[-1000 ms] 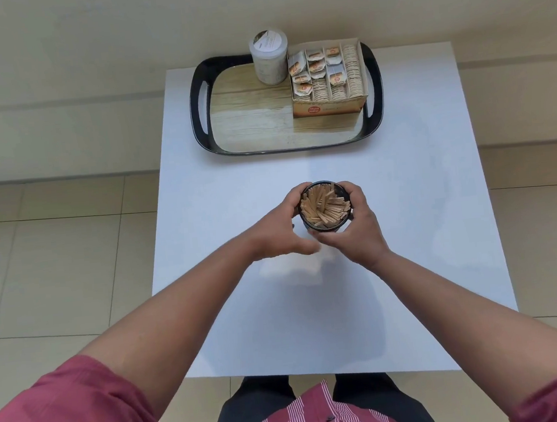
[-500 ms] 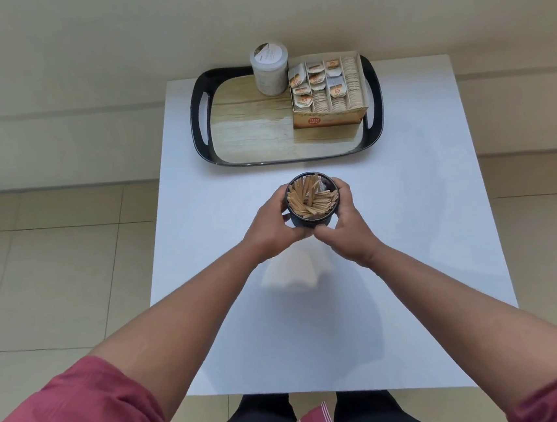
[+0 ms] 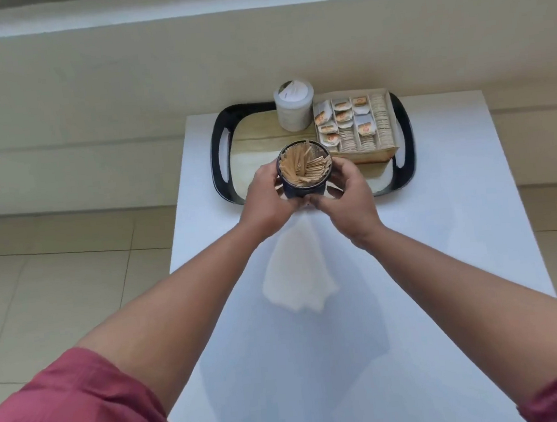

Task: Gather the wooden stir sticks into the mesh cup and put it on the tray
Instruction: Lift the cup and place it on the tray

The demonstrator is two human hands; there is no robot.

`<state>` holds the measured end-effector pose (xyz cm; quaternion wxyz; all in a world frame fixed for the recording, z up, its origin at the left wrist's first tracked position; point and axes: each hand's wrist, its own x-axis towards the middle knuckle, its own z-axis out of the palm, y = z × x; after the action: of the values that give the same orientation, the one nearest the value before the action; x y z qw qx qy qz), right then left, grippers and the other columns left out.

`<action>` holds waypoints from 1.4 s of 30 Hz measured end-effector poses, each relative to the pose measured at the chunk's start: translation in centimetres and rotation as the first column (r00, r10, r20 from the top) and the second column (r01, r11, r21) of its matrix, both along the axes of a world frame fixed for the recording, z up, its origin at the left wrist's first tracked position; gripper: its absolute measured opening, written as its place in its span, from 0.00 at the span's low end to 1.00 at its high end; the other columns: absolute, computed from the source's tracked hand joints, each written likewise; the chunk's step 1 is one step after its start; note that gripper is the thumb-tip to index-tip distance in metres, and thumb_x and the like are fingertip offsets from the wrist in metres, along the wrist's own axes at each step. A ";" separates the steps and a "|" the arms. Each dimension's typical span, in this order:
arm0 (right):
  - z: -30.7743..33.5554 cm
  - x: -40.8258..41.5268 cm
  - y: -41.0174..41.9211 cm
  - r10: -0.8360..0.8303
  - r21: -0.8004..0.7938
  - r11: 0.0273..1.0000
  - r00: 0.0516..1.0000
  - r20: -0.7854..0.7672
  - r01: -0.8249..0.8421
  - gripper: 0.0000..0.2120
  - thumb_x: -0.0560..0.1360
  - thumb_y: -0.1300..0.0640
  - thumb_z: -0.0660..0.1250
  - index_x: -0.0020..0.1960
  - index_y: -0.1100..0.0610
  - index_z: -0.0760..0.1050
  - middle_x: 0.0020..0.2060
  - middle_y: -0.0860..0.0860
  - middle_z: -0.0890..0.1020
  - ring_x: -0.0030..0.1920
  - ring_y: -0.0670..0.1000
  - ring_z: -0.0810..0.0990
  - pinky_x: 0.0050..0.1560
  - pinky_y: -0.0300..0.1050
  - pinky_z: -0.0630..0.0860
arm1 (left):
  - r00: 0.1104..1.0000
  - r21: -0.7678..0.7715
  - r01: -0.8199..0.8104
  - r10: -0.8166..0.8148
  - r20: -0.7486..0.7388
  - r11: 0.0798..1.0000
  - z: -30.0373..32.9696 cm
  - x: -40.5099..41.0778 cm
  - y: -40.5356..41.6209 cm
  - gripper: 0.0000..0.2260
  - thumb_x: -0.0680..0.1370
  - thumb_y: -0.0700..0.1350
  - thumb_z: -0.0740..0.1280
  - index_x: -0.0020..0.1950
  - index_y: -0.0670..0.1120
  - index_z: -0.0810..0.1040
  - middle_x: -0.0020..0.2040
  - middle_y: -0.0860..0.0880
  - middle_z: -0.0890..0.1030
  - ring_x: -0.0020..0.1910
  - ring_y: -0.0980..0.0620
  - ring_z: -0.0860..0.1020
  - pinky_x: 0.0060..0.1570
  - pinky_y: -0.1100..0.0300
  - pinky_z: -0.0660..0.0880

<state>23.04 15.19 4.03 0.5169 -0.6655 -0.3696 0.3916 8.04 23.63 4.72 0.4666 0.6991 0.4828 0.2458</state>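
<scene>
A dark mesh cup (image 3: 304, 188) full of wooden stir sticks (image 3: 304, 167) is held between both hands over the near part of the black-rimmed tray (image 3: 219, 155). My left hand (image 3: 267, 198) grips its left side and my right hand (image 3: 348, 192) grips its right side, thumbs meeting in front. The cup's base is hidden by my fingers, so I cannot tell whether it touches the tray's wooden floor.
On the tray stand a white lidded jar (image 3: 294, 109) at the back and a cardboard box of sachets (image 3: 356, 128) at the right. The tray sits at the far end of a white table (image 3: 442, 229). Tiled floor lies on both sides.
Both hands have carried the cup forward from the middle of the table to over the tray's near part. The camera view has tilted up toward the wall.
</scene>
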 end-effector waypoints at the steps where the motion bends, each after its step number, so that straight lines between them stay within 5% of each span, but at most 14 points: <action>1: -0.3 -0.1 1.2 -0.005 0.000 1.000 1.000 0.004 0.005 0.31 0.68 0.66 0.79 0.68 0.52 0.74 0.62 0.48 0.82 0.64 0.45 0.80 0.68 0.49 0.76 | 1.000 0.008 -0.008 0.008 -0.007 1.000 -0.3 0.0 1.0 0.31 0.64 0.46 0.83 0.64 0.58 0.75 0.60 0.53 0.77 0.57 0.56 0.79 0.61 0.59 0.78; 5: -1.8 -0.5 4.8 -0.019 -0.014 1.000 0.998 0.060 0.019 0.35 0.69 0.63 0.79 0.73 0.52 0.73 0.64 0.48 0.81 0.64 0.45 0.79 0.67 0.46 0.76 | 0.999 -0.014 -0.048 0.048 0.000 0.999 -1.8 0.0 4.0 0.29 0.65 0.44 0.81 0.63 0.58 0.76 0.59 0.55 0.81 0.56 0.57 0.80 0.56 0.61 0.79; 11: -4.3 -0.5 8.7 -0.084 -0.021 0.996 0.993 0.085 0.086 0.29 0.70 0.62 0.78 0.68 0.48 0.76 0.57 0.39 0.82 0.60 0.40 0.80 0.65 0.45 0.78 | 0.991 -0.064 -0.130 0.131 0.013 0.990 -3.9 1.0 7.3 0.27 0.67 0.42 0.78 0.63 0.57 0.76 0.55 0.61 0.82 0.55 0.62 0.80 0.50 0.72 0.77; 17: -6.2 -1.0 10.8 -0.083 0.004 0.997 0.990 0.110 0.083 0.26 0.71 0.63 0.75 0.68 0.49 0.78 0.53 0.39 0.84 0.57 0.41 0.83 0.63 0.45 0.79 | 0.987 -0.099 -0.162 0.163 0.001 0.982 -6.0 1.3 9.2 0.27 0.67 0.40 0.76 0.61 0.60 0.74 0.51 0.64 0.81 0.46 0.74 0.78 0.40 0.78 0.73; 23: -6.9 -1.1 10.7 -0.088 -0.032 0.995 0.986 0.138 0.094 0.23 0.73 0.62 0.73 0.65 0.46 0.79 0.51 0.41 0.85 0.55 0.44 0.84 0.61 0.51 0.80 | 0.993 -0.103 -0.121 0.122 0.005 0.987 -7.0 1.2 9.8 0.30 0.67 0.36 0.76 0.65 0.58 0.75 0.52 0.66 0.80 0.49 0.75 0.77 0.44 0.78 0.73; 29: -6.8 -0.8 10.3 -0.122 -0.063 0.988 0.960 0.252 0.142 0.22 0.75 0.58 0.72 0.67 0.47 0.78 0.49 0.42 0.86 0.51 0.47 0.84 0.57 0.48 0.81 | 0.994 -0.110 -0.103 0.105 0.009 0.989 -7.6 2.2 10.0 0.32 0.67 0.35 0.76 0.67 0.57 0.75 0.55 0.60 0.81 0.49 0.72 0.78 0.51 0.73 0.77; 42: -6.4 -0.3 9.7 -0.142 -0.088 0.982 0.960 0.242 0.168 0.12 0.76 0.57 0.72 0.59 0.51 0.83 0.42 0.40 0.85 0.49 0.45 0.85 0.56 0.49 0.81 | 0.996 -0.131 -0.090 0.091 0.002 0.987 -7.7 2.6 9.5 0.32 0.66 0.39 0.75 0.67 0.60 0.73 0.55 0.63 0.80 0.52 0.68 0.79 0.53 0.70 0.76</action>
<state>22.76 24.91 -2.38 0.4620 -0.7609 -0.3533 0.2877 10.66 33.14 -2.99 0.5015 0.6435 0.5272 0.2375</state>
